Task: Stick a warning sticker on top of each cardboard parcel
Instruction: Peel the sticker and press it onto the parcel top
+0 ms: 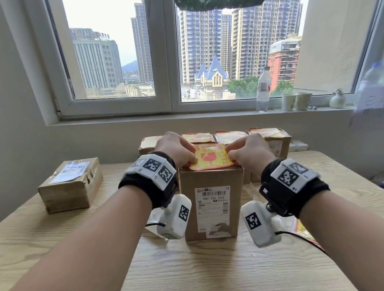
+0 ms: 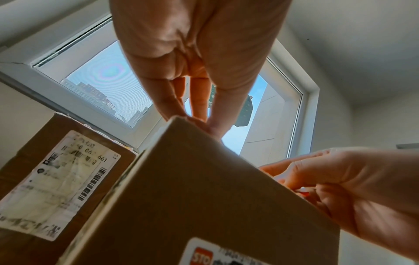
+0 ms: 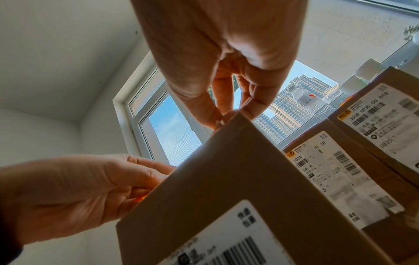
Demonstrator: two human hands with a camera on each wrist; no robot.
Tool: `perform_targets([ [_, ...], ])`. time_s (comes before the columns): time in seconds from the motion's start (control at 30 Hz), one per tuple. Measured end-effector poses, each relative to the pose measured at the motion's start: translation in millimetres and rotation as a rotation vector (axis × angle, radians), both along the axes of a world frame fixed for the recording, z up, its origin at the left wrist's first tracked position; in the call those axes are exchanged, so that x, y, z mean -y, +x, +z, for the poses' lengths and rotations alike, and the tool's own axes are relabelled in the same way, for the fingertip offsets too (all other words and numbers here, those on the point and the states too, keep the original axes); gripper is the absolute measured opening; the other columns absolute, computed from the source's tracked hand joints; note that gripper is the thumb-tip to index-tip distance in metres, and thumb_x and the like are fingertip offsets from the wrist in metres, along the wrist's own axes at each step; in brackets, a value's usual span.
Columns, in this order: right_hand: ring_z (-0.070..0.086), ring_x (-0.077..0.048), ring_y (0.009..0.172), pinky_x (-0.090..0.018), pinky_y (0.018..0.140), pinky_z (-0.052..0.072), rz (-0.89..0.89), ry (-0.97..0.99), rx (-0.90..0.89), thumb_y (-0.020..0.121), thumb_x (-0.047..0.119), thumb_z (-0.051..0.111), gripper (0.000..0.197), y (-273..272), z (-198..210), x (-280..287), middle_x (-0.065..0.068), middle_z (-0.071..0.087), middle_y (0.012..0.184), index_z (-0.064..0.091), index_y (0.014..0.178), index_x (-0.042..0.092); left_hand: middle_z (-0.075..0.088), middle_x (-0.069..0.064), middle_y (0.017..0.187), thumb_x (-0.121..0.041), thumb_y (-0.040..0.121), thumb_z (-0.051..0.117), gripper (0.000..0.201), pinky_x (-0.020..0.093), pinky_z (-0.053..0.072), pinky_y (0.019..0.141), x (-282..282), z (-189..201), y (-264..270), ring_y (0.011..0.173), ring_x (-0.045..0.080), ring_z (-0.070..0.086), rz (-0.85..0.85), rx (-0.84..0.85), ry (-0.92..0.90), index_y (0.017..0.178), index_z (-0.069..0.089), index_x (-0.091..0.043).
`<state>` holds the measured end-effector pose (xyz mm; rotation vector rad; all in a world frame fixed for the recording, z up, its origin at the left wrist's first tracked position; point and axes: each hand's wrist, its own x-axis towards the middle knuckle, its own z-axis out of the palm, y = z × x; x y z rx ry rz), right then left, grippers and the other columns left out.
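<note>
A tall cardboard parcel [image 1: 213, 200] with a white shipping label stands upright at the table's middle. A yellow and red warning sticker [image 1: 211, 157] lies over its top. My left hand [image 1: 193, 162] pinches the sticker's left edge and my right hand [image 1: 231, 154] pinches its right edge. In the left wrist view my left hand's [image 2: 199, 123] fingertips meet at the parcel's [image 2: 204, 197] top corner. In the right wrist view my right hand [image 3: 229, 118] does the same on the parcel [image 3: 226, 179]. A flat parcel [image 1: 71, 185] at the left shows only a white label on top.
Several parcels [image 1: 229, 137] with yellow stickers on top stand in a row behind, against the wall. A water bottle [image 1: 263, 90], two paper cups [image 1: 296, 101] and a small vase [image 1: 337, 100] sit on the windowsill. Yellow sheets [image 1: 306, 232] lie at the wooden table's [image 1: 195, 270] right edge.
</note>
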<state>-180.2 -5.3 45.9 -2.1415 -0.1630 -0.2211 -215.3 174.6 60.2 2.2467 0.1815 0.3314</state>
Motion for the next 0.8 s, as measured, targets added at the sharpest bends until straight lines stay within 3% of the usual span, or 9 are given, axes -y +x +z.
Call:
perform_targets([
  [0.1, 0.065, -0.011, 0.085, -0.025, 0.077, 0.055, 0.006, -0.022, 0.016, 0.082, 0.011, 0.071, 0.012, 0.5, -0.7, -0.6, 0.002, 0.07, 0.094, 0.077, 0.091, 0.017, 0.071, 0.002, 0.095, -0.011, 0.074, 0.08, 0.012, 0.031, 0.057, 0.083, 2.0, 1.7, 0.3, 0.088, 0.014, 0.066, 0.008, -0.004, 0.041, 0.082, 0.075, -0.019],
  [0.33, 0.061, -0.003, 0.074, -0.014, 0.058, 0.044, 0.03, -0.086, 0.058, 0.077, 0.012, 0.072, 0.012, -1.7, 0.2, 0.8, 0.006, 0.07, 0.084, 0.078, 0.085, 0.019, 0.073, -0.003, 0.094, -0.018, 0.07, 0.081, 0.018, 0.03, 0.056, 0.086, 2.5, 2.4, 1.4, 0.09, 0.012, 0.067, 0.034, -0.023, 0.137, 0.087, 0.078, -0.022],
  [0.53, 0.063, -0.008, 0.082, -0.017, 0.062, 0.046, 0.045, -0.165, 0.07, 0.074, 0.013, 0.076, 0.013, -4.8, 3.2, -1.1, 0.004, 0.072, 0.089, 0.079, 0.086, 0.018, 0.073, -0.007, 0.098, -0.016, 0.074, 0.078, 0.017, 0.029, 0.055, 0.087, 4.4, 6.7, 1.9, 0.091, 0.011, 0.065, -0.001, -0.058, 0.188, 0.089, 0.079, -0.022],
  [0.63, 0.062, -0.009, 0.084, -0.02, 0.067, 0.048, 0.045, -0.195, 0.074, 0.074, 0.017, 0.078, 0.013, -6.6, 4.8, -0.9, 0.004, 0.071, 0.091, 0.079, 0.087, 0.018, 0.072, -0.005, 0.1, -0.015, 0.073, 0.08, 0.018, 0.028, 0.056, 0.081, 5.1, 7.6, 4.3, 0.087, 0.01, 0.064, -0.032, -0.09, 0.158, 0.09, 0.079, -0.021],
  [0.73, 0.056, -0.004, 0.077, -0.018, 0.059, 0.043, 0.075, -0.244, 0.077, 0.074, 0.022, 0.079, 0.013, -8.3, 6.4, -2.6, 0.007, 0.066, 0.084, 0.077, 0.086, 0.02, 0.072, -0.003, 0.099, -0.018, 0.074, 0.081, 0.022, 0.029, 0.057, 0.08, 6.8, 9.0, 7.4, 0.082, 0.011, 0.063, -0.054, -0.115, 0.207, 0.095, 0.078, -0.02],
  [0.8, 0.054, -0.002, 0.076, -0.021, 0.061, 0.045, 0.081, -0.311, 0.068, 0.074, 0.029, 0.079, 0.011, -9.2, 8.0, -2.7, 0.011, 0.062, 0.08, 0.076, 0.084, 0.024, 0.072, -0.002, 0.102, -0.024, 0.073, 0.082, 0.023, 0.03, 0.054, 0.084, 7.7, 10.2, 8.3, 0.088, 0.013, 0.062, -0.056, -0.127, 0.257, 0.095, 0.078, -0.023],
])
